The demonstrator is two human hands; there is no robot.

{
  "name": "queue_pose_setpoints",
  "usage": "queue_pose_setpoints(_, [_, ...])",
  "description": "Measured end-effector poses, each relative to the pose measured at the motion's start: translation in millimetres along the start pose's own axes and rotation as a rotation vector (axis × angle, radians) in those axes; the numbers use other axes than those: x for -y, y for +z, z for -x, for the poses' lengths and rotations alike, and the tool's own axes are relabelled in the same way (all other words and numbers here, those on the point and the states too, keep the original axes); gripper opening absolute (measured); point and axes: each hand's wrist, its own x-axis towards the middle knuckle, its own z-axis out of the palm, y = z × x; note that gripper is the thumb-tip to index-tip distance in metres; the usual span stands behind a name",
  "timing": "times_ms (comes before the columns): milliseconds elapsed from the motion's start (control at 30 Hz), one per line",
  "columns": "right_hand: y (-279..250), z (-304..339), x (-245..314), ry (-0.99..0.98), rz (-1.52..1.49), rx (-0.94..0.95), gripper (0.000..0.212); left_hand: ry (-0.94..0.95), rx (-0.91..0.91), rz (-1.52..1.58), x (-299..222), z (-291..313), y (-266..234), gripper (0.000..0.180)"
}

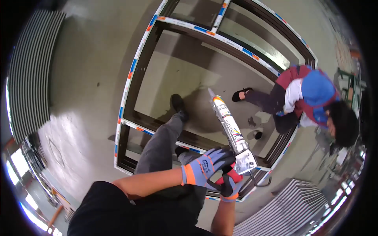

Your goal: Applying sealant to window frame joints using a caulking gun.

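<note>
A caulking gun (245, 161) with a white printed sealant tube (229, 124) in it points up and away from me, its pale nozzle (211, 93) over the large opening of a window frame. My right hand (229, 187), in a grey-and-orange glove with dark fingers, is closed round the gun's red handle (235, 176). My left hand (204, 167), gloved alike, has its dark fingers against the rear of the gun beside the handle. The brown window frame (137, 88) bears white, blue and orange protective tape along its edges.
One of my feet (177, 103) stands inside the large opening. A person in a blue cap (318, 88) crouches at the frame's right side, with a second dark-haired head (343, 124) beside. Stacked metal profiles lie at far left (33, 70) and lower right (285, 210).
</note>
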Motion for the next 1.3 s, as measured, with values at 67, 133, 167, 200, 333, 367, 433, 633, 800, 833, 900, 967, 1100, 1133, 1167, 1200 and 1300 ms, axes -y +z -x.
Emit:
queue_pose_setpoints(67, [26.0, -38.5, 4.8, -0.399, 0.626, 0.202, 0.025, -0.041, -0.034, 0.01, 26.0, -1.0, -37.1, 0.104])
queue_pose_setpoints(133, [76.1, -59.8, -0.6, -0.056, 0.141, 0.008, 0.018, -0.095, -0.113, 0.054, 46.8, 4.8, -71.5, 0.101])
queue_pose_setpoints(167, [91.9, -71.3, -4.9, -0.018, 0.101, -0.075, 0.024, -0.123, -0.154, 0.078, 55.2, 8.9, -87.0, 0.1])
queue_pose_setpoints(200, [93.4, -78.7, 7.7, 0.345, -0.234, 0.097, 0.035, -0.121, -0.18, 0.093, 64.4, 14.7, -100.3, 0.1])
queue_pose_setpoints(333, [182.7, -123.1, 34.6, 0.106, -0.255, 0.195, 0.065, -0.279, -0.312, -0.059, 98.0, 56.5, -147.3, 0.084])
queue_pose_setpoints(367, [190.9, -128.9, 40.5, 0.125, -0.237, 0.219, 0.069, -0.324, -0.376, -0.065, 106.3, 65.6, -153.9, 0.081])
queue_pose_setpoints(433, [205.6, -138.7, 49.4, 0.145, -0.196, 0.265, 0.073, -0.465, -0.558, 0.013, 138.7, 91.3, -147.3, 0.075])
queue_pose_setpoints(633, [229.5, -160.4, 69.1, 0.146, 0.002, 0.391, 0.078, -1.1, -0.896, -0.023, 245.5, 178.0, -95.6, 0.055])
queue_pose_setpoints(800, [241.0, -188.0, 67.6, 0.094, 0.147, 0.529, 0.076, -1.45, -0.539, 0.116, 276.7, 223.8, -34.2, 0.061])
queue_pose_setpoints(833, [246.8, -193.1, 64.9, 0.108, 0.148, 0.556, 0.075, -1.477, -0.554, 0.139, 284.9, 231.8, -18.7, 0.061])
queue_pose_setpoints(900, [248.1, -206.8, 47.4, 0.159, 0.164, 0.59, 0.074, -1.516, -0.475, 0.266, 297.3, 247.9, 10.7, 0.063])
queue_pose_setpoints(967, [262.0, -211.7, 33.0, 0.188, 0.172, 0.661, 0.074, -1.533, -0.471, 0.26, 302.1, 254.3, 28.1, 0.063])
queue_pose_setpoints(1100, [275.3, -232.0, 4.2, 0.195, 0.273, 0.782, 0.062, -1.56, -0.518, 0.287, 320.3, 248.5, 42.8, 0.066])
queue_pose_setpoints(1133, [275.9, -236.3, -3.1, 0.221, 0.278, 0.795, 0.062, -1.587, -0.501, 0.242, 325.8, 245.8, 47.0, 0.066])
queue_pose_setpoints(1167, [276.8, -240.6, -9.3, 0.185, 0.33, 0.803, 0.054, -1.606, -0.528, 0.233, 331.0, 243.3, 55.1, 0.066])
queue_pose_setpoints(1200, [276.5, -245.2, -15.0, 0.145, 0.38, 0.809, 0.046, -1.623, -0.555, 0.22, 335.6, 240.9, 61.1, 0.066])
queue_pose_setpoints(1300, [266.2, -268.3, -26.1, 0.333, 0.541, 0.798, 0.072, -1.729, -0.563, 0.321, 344.5, 238.9, 58.5, 0.064])
